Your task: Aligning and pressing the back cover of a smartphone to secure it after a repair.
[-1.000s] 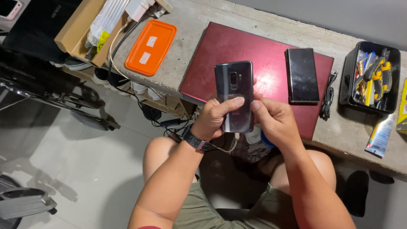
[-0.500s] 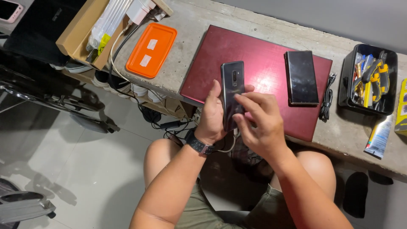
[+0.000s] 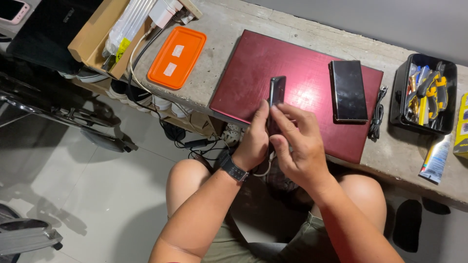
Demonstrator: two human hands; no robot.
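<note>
Smartphone (image 3: 276, 92) held edge-on, clamped between left hand (image 3: 254, 143) and right hand (image 3: 300, 146).
Above closed red laptop (image 3: 273, 63); concrete bench edge (image 3: 209, 104) at 9 o'clock, bare.

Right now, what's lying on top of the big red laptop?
A black phone lies flat on the closed red laptop, near its right side. Both hands hold another phone edge-on above it, hiding part of the lid.

Even indoor light, glare on red laptop lid (image 3: 302, 92), sharp focus

Phone (image 3: 276, 92) lower half hidden behind hands; yellow box (image 3: 462, 127) cut off.
</note>
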